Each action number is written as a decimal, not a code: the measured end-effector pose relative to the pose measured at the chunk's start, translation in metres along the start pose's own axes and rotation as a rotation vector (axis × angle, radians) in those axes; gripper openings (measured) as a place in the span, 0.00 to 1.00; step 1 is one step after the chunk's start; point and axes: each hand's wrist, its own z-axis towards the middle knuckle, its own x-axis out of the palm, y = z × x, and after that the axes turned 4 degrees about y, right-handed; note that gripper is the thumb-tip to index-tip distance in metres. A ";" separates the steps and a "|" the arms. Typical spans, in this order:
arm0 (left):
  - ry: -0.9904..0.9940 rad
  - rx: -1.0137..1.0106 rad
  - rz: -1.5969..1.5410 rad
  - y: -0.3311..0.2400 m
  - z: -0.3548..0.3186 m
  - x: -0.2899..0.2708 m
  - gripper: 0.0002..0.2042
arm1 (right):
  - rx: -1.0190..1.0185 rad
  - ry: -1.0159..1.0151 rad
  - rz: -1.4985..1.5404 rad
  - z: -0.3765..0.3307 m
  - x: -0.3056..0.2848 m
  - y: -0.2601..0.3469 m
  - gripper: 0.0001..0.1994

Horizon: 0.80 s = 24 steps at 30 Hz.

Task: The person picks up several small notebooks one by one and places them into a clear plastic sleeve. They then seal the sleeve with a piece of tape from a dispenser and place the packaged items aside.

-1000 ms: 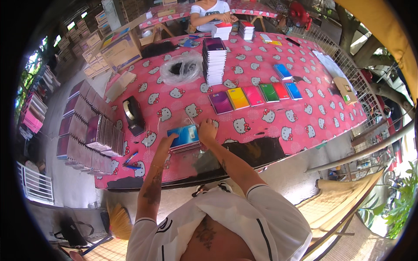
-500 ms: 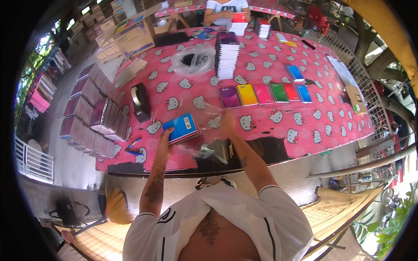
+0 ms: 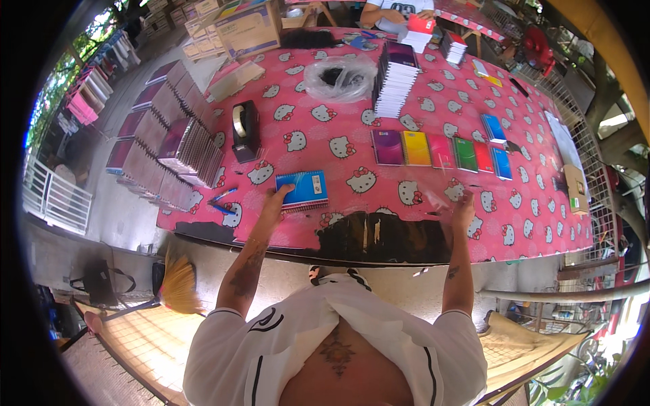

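My left hand [image 3: 273, 206] grips the left end of a small stack of spiral notebooks [image 3: 306, 188] with a blue cover on top, its thumb over the cover. Off to the right, near the table's front edge, my right hand [image 3: 464, 211] is closed on a thin clear plastic sheet [image 3: 433, 200], blurred and hard to make out. Beyond it runs a row of single notebooks: purple [image 3: 388, 147], yellow [image 3: 416, 148], pink, green [image 3: 465, 154], red and blue [image 3: 502, 163].
A black tape dispenser [image 3: 245, 132] and blue pens or cutters [image 3: 223, 203] lie left. Tall notebook stacks [image 3: 189, 152] fill the left edge. A notebook pile [image 3: 395, 81] and plastic bag [image 3: 338, 79] stand farther back. Across the table, a person [image 3: 399, 13] handles a red-covered notebook.
My right hand has swung right, away from the notebook stack, with the clear plastic. The stack in my left hand now lies flatter and straighter. The whole view has shifted.
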 end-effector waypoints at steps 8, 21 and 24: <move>-0.065 -0.006 0.084 0.012 0.010 -0.011 0.30 | -0.084 -0.134 -0.235 -0.012 0.010 -0.001 0.22; -0.096 -0.109 0.180 0.007 0.008 -0.008 0.38 | -0.389 0.493 0.013 -0.053 0.059 0.050 0.21; -0.120 -0.156 0.226 -0.006 -0.003 -0.006 0.39 | -0.331 0.579 0.353 -0.048 0.073 0.115 0.22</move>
